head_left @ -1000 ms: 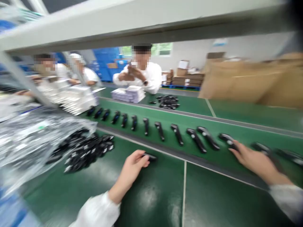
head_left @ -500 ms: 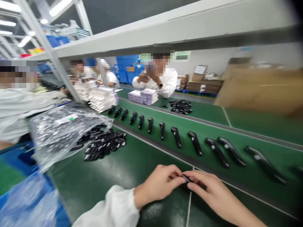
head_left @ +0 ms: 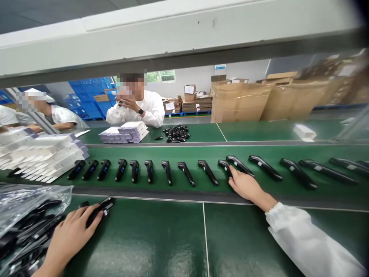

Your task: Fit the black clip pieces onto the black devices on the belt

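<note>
My left hand point(head_left: 70, 234) rests on the green bench at the lower left, fingers closed over a small black part point(head_left: 100, 209) at the edge of a pile of the same parts point(head_left: 31, 231). My right hand point(head_left: 245, 185) reaches onto the green conveyor belt point(head_left: 201, 152) and its fingers close on a black handheld device point(head_left: 226, 167) in a long row of such devices point(head_left: 150, 170). Both arms wear white sleeves.
A clear plastic bag point(head_left: 25, 202) covers part of the pile. White boxes point(head_left: 43, 154) are stacked at the left, more point(head_left: 123, 132) across the belt. A person in white point(head_left: 138, 107) sits opposite, others at the far left. Cardboard cartons point(head_left: 259, 100) stand behind. A grey shelf beam point(head_left: 184, 38) runs overhead.
My hands were together holding a small black part; they have parted. The left went left to the pile of parts, the right went onto the belt to a device.
</note>
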`<state>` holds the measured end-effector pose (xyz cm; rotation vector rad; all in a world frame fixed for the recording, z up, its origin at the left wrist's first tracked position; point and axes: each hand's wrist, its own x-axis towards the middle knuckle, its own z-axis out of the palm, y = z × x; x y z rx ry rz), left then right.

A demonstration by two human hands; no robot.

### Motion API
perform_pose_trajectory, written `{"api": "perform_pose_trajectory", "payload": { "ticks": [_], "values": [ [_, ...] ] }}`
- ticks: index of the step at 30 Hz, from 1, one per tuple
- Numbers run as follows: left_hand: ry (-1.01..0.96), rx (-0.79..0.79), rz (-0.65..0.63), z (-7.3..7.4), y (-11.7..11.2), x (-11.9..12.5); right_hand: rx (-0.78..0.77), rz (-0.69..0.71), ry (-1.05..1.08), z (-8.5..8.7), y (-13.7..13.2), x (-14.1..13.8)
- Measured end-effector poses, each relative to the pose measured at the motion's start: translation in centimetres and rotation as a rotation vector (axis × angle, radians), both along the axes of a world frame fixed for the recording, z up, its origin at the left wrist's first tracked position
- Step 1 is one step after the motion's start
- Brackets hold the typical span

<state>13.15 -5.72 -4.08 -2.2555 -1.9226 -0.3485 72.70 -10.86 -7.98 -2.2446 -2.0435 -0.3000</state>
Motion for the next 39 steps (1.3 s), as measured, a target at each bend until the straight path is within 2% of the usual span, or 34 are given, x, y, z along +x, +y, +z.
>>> {"api": "perform_pose_trajectory", "payload": {
  "ticks": [2,5,6,9,10,12,14,15,16,19,21,23,25,26,29,32,35,39],
  "values": [
    [-0.001,-0.032,-0.055,-0.2,-0.4,1.6,-0.037,-0.007,-0.086,0.2,0.9,0.5],
    [-0.188,-0.043,-0.145,0.1,-1.4,4.5,-0.047,-0.013,-0.141,0.7,0.9,1.0],
    [-0.301,-0.057,-0.171,0.2,-1.8,5.5,-0.02,-0.019,-0.147,1.0,0.5,0.7],
    [-0.407,-0.082,-0.224,0.5,-2.9,8.6,0.142,-0.033,-0.037,2.8,-1.6,-1.6],
    [-0.44,-0.1,-0.251,0.6,-3.2,9.7,0.176,0.012,0.078,3.6,-2.4,-3.0],
    [-0.519,-0.136,-0.315,1.1,-4.0,12.1,0.118,0.259,0.416,5.4,-4.0,-6.4],
    [-0.603,-0.175,-0.384,1.9,-4.9,14.9,-0.099,0.569,0.754,6.9,-4.9,-10.3],
    [-0.636,-0.194,-0.422,2.3,-5.4,16.5,-0.175,0.623,0.904,7.3,-5.0,-12.1],
    [-0.672,-0.22,-0.463,2.8,-5.9,18.0,-0.232,0.612,1.071,7.5,-4.9,-13.7],
    [-0.83,-0.371,-0.571,3.5,-6.7,22.1,-0.349,0.431,1.589,7.0,-3.6,-16.9],
    [-0.963,-0.458,-0.557,3.3,-6.6,24.3,-0.368,0.347,1.803,6.4,-2.6,-17.0],
    [-1.07,-0.487,-0.479,2.8,-6.1,26.1,-0.299,0.307,1.879,6.2,-2.0,-15.3],
    [-1.197,-0.516,-0.352,2.4,-5.6,27.6,-0.151,0.275,1.784,6.3,-2.0,-11.9],
    [-1.286,-0.559,-0.276,2.3,-5.6,28.2,-0.053,0.246,1.647,6.4,-2.1,-9.9],
    [-1.619,-0.783,-0.059,2.5,-6.3,30.1,0.186,0.089,1.038,5.7,-2.6,-3.7],
    [-1.857,-1.019,0.047,3.0,-7.4,32.0,0.13,0.03,0.556,3.7,-2.0,0.0],
    [-1.914,-1.139,0.088,3.0,-7.9,33.8,0.007,0.082,0.206,1.9,-0.2,1.3],
    [-1.902,-1.12,0.073,2.7,-7.2,35.5,-0.053,0.151,0.033,1.0,1.9,2.3]
  ]
}}
